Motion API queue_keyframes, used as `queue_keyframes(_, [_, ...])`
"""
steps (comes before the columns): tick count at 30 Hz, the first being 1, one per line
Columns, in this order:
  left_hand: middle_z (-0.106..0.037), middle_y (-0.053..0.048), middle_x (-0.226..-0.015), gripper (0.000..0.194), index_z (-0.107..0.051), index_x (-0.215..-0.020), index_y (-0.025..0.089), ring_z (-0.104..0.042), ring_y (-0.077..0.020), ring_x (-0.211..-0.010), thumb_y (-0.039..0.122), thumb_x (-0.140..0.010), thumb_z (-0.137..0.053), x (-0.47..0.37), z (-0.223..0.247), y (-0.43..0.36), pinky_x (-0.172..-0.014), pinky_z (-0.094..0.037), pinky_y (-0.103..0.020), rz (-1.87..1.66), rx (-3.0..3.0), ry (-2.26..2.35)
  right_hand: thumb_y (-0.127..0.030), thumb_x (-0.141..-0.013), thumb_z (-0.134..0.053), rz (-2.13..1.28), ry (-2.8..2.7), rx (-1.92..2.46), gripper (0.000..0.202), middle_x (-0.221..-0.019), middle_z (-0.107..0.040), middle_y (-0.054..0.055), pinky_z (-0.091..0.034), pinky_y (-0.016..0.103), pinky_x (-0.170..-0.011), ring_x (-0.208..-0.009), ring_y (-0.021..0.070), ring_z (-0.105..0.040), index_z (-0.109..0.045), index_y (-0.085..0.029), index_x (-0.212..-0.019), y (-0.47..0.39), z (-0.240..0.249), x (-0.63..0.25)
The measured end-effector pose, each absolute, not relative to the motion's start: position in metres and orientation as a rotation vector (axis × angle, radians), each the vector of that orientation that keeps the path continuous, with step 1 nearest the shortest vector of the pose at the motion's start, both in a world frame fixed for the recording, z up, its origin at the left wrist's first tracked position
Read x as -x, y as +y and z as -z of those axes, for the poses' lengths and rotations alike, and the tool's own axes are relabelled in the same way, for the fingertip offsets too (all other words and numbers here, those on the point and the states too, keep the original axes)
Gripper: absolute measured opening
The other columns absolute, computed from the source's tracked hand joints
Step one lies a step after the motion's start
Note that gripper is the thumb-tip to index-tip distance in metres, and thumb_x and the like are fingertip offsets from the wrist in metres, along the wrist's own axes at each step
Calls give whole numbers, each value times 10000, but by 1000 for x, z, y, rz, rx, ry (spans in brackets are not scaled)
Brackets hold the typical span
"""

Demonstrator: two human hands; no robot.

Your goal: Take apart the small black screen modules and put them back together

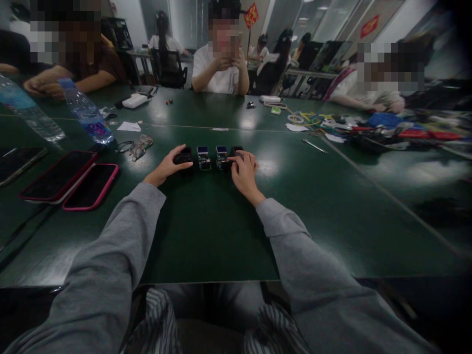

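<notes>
Two small circuit modules with little screens stand side by side in the middle of the green table: a left module and a right module. My left hand grips a small black box beside the left module, fingers on its far side and thumb on its near side. My right hand has its fingers bent around a second black box, which it partly hides. One fingertip of that hand reaches to the edge of the right module; whether it touches is unclear.
Phones lie at the left, near water bottles and eyeglasses. Tangled cables and tools cover the far right; a metal tool lies closer. A person sits opposite, with others at both sides. The table's near edge borders my lap.
</notes>
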State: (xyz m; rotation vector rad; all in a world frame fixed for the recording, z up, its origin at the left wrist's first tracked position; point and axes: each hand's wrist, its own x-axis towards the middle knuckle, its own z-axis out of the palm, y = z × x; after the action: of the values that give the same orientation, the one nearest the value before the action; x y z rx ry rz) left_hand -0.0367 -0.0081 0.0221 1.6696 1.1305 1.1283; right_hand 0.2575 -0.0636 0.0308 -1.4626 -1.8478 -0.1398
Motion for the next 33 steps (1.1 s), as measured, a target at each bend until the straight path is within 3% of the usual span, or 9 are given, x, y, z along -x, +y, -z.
queue_keyframes(8, [-489, -101, -1484, 866, -476, -1440, 289, -463, -313, -1371, 445, -665, -830, 39, -20, -8, -1155, -347, -515, -1118, -1675, 1102, -206, -938, -407, 118, -1912, 1433, 293, -1337, -532, 89, -340, 477, -1013, -1310, 273, -395, -645, -243, -1105, -67, -33, -257])
queue_keyframes(11, [-525, -109, -1444, 748, -507, -1406, 274, -490, -299, -1337, 500, -740, -761, 34, -21, -9, -1123, -375, -502, -1169, -1700, 1189, -223, -944, -415, 129, -1925, 1426, 285, -1347, -526, 82, -333, 471, -1021, -1319, 269, -387, -642, -249, -1113, -67, -33, -256])
queue_keyframes(14, [-544, -96, -1412, 523, -610, -1275, 266, -433, -298, -1362, 562, -844, -624, 23, -29, -20, -1148, -310, -516, -1375, -1832, 1434, -246, -947, -423, 147, -1912, 1441, 286, -1347, -517, 86, -329, 473, -1022, -1314, 272, -386, -631, -257, -1143, -66, -32, -255])
queue_keyframes(20, [-552, -56, -1398, 408, -704, -1112, 296, -255, -356, -1449, 570, -812, -667, -13, -56, -58, -1199, -112, -561, -1324, -2267, 1434, -234, -943, -404, 134, -1800, 1510, 323, -1342, -502, 100, -335, 494, -1010, -1301, 283, -390, -596, -264, -1200, -62, -30, -258])
queue_keyframes(27, [-575, -39, -1391, 273, -713, -1121, 356, -263, -350, -1453, 406, -857, -661, -26, -53, -62, -1180, -83, -600, -1116, -2470, 1289, -234, -946, -392, 153, -1766, 1540, 319, -1328, -517, 102, -347, 490, -992, -1283, 280, -403, -609, -259, -1177, -58, -26, -260])
queue_keyframes(33, [-575, -43, -1393, 287, -706, -1144, 352, -272, -348, -1447, 417, -872, -642, -22, -52, -60, -1168, -88, -598, -1116, -2438, 1289, -236, -949, -401, 127, -1754, 1548, 316, -1339, -505, 106, -355, 502, -991, -1287, 284, -396, -607, -259, -1187, -57, -24, -261])
